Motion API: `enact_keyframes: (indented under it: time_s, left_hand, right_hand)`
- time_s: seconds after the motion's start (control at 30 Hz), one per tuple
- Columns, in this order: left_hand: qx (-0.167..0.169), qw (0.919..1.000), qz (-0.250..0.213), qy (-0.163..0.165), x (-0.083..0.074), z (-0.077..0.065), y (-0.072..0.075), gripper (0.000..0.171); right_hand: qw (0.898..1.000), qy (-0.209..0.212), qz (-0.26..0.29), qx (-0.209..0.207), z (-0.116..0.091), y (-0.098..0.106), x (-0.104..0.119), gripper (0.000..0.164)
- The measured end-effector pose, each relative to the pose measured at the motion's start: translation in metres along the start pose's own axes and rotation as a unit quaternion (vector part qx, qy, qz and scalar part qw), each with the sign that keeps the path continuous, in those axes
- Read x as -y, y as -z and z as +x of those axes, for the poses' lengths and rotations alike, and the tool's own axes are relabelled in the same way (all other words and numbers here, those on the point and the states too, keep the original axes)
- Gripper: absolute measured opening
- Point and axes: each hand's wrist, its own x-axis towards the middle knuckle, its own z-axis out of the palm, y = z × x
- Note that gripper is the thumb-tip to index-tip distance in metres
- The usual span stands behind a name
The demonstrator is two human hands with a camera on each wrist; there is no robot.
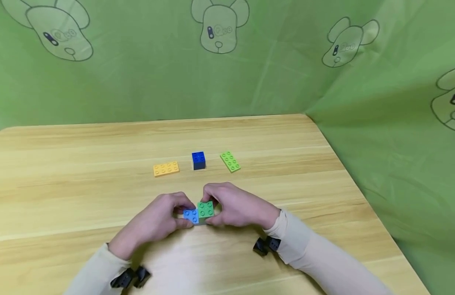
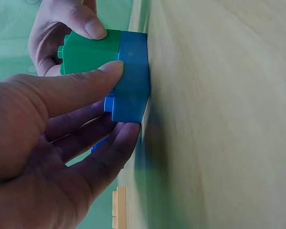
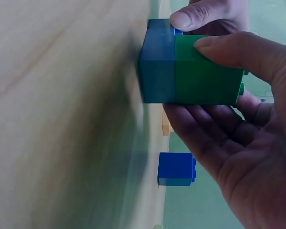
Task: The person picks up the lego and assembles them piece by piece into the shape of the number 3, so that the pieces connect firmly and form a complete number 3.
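Observation:
A light blue building brick point(image 1: 191, 215) lies on the wooden table in front of the person, and a green two-by-two brick point(image 1: 206, 209) sits on its right part. The left hand point(image 1: 159, 215) pinches the blue brick's left part, its thumb along the near side and fingers behind. From the right, the right hand point(image 1: 236, 205) grips the green brick between thumb and fingers. In the right wrist view the green brick point(image 3: 207, 71) stands flush against the blue brick point(image 3: 157, 67), with no gap showing. Blue studs stay bare beside the green brick on the left.
Farther back on the table point(image 1: 83, 172) lie a flat orange plate point(image 1: 166, 169), a dark blue two-by-two brick point(image 1: 198, 160) and a flat lime green plate point(image 1: 230, 162). A green curtain point(image 1: 157, 82) with printed bear heads hangs behind the table and along its right side.

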Motion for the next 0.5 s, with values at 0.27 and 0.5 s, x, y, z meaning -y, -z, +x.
enact_keyframes:
  time_s: [0.27,0.5]
  left_hand:
    - [0.006,1.0,0.004,-0.003,-0.0011,0.0015,-0.0001,0.025]
    - [0.027,0.9994,-0.007,-0.018,0.0021,-0.0018,0.0051,0.028]
  right_hand:
    - [1.0,-0.009,0.001,0.006,-0.001,-0.0006,-0.0015,0.032]
    - [1.0,-0.005,0.005,0.015,0.0002,-0.0023,-0.0035,0.033]
